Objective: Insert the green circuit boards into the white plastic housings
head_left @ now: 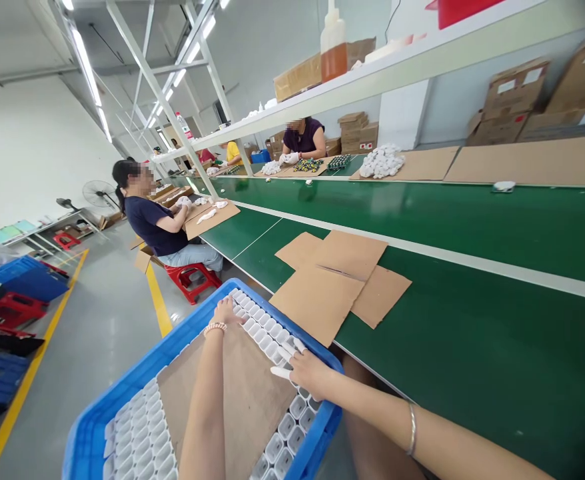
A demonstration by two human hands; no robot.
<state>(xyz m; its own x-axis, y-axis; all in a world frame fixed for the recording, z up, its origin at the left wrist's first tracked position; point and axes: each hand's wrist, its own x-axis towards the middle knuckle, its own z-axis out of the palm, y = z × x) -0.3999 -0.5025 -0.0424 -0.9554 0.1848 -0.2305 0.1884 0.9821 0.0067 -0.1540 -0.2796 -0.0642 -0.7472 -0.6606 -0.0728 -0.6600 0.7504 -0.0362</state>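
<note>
A blue plastic crate [137, 357] in front of me holds rows of small white cup-like plastic parts [142, 427]. A brown cardboard sheet [242, 373] lies over the middle of the rows. Toward the crate's far end, my left hand [226, 312] rests on the parts near the sheet's far edge, its thumb stretched out. Over the rows on the right side reaches my right hand [307, 372], with white finger cots on spread fingers. Both hands look open, and neither visibly grips anything.
Flat cardboard pieces [317, 293] overlap on the green worktable [472, 333] beside the crate. A shelf [372, 70] with a squeeze bottle [333, 47] runs above. One co-worker [147, 213] sits at left on a red stool [190, 280]; others work farther back.
</note>
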